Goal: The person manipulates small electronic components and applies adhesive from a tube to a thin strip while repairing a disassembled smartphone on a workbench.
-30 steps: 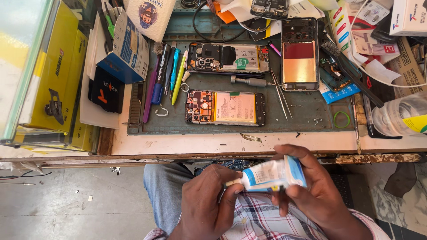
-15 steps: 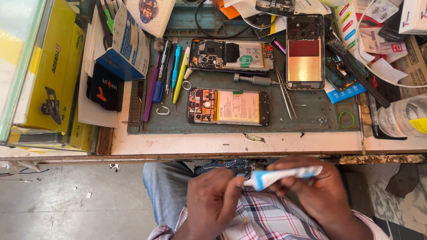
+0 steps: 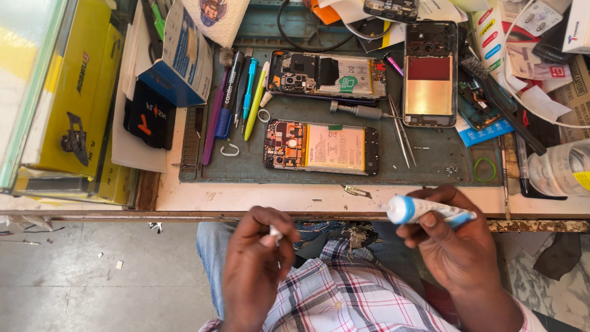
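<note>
A white and blue tube (image 3: 430, 211) sits in the right hand (image 3: 458, 246), held in front of the near edge of the desk (image 3: 246, 198) and above the lap. Its long axis runs almost level, left to right across the view, tilted slightly down toward the right, with the blue-banded nozzle end pointing left toward the other hand and its tail end lying under the right fingers. The right hand is closed around the tube, thumb below and fingers over the top. The left hand (image 3: 255, 261) is lower and to the left, well apart from the tube, its fingertips pinched on a small white cap (image 3: 275, 233); whether the cap belongs to the tube cannot be confirmed, though its size suggests so. The nozzle lies up and to the right of the cap, so the left hand is the farther of the two from the tube.

Beyond the hands, on a dark work mat (image 3: 430, 172), an opened phone (image 3: 320, 147) lies with its back off, long axis level, battery showing. A second opened phone (image 3: 327, 74) lies above it, and a third phone frame (image 3: 429, 72) stands lengthwise to the right. Tweezers (image 3: 402, 132) and a screwdriver (image 3: 358, 111) rest between them, pens (image 3: 249, 92) to the left, a green ring (image 3: 484, 169) at the mat's right corner
</note>
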